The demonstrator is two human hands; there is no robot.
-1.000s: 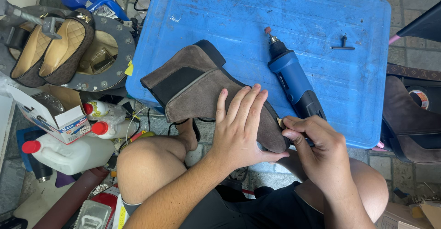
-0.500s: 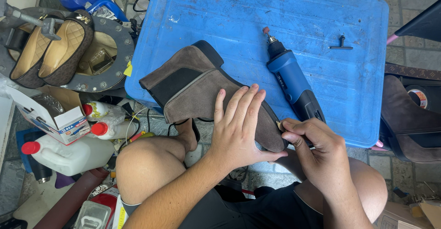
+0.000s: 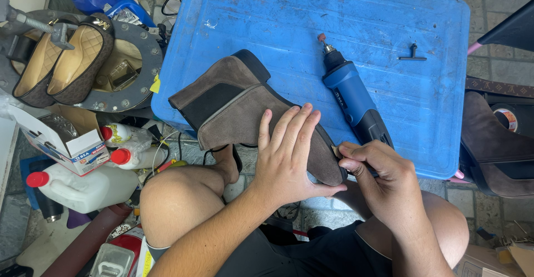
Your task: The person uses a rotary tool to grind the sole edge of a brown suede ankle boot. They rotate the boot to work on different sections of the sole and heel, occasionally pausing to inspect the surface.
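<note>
A brown suede ankle boot [image 3: 239, 102] with black elastic side panels lies on its side across my lap and the front edge of a blue plastic board [image 3: 267, 26]. My left hand [image 3: 289, 154] presses flat on the boot's front part, fingers spread over the toe. My right hand [image 3: 375, 171] pinches a small pale piece against the sole edge at the toe; the piece is mostly hidden by my fingers. A blue rotary tool [image 3: 353, 96] with a small grinding tip lies on the board just above my right hand.
A small black key tool [image 3: 413, 55] rests on the board's right side. A pair of tan heeled shoes [image 3: 61, 60] sits on a metal ring stand at left. White bottles with red caps [image 3: 83, 182], a small cardboard box [image 3: 61, 135] and another brown boot [image 3: 495, 149] surround my knees.
Both hands keep their places on the boot's toe. My right fingers have shifted slightly along the sole edge.
</note>
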